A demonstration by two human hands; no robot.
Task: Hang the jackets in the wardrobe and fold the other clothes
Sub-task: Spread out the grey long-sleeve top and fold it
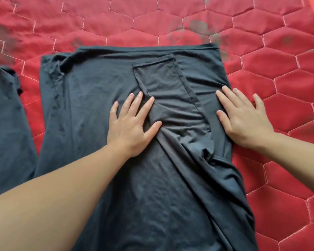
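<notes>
A dark grey long-sleeved top [91, 98] lies spread flat on a red quilt [261, 29] stitched in a hexagon pattern, its far straight edge running across the middle of the view and its near part passing out of the bottom of the picture. One sleeve [163, 84] is folded inward and lies diagonally across the body of the top, cuff toward the far edge. A second stretch of the same dark fabric [5, 124] lies on the quilt to the left of the top and runs out of view at the left margin; where it joins the top cannot be seen.

The left hand [132, 124] rests palm down on the top, just left of the folded sleeve, fingers straight and spread wide, with the index finger and thumb touching the sleeve's bunched edge. The right hand [243, 118] rests palm down on the top at the right of the folded sleeve, fingers straight and fanned, its outer edge over the top's right border, beside the quilt. Neither hand grips cloth. Both forearms are bare. Dark smudges [198, 26] mark the quilt beyond the top's far edge.
</notes>
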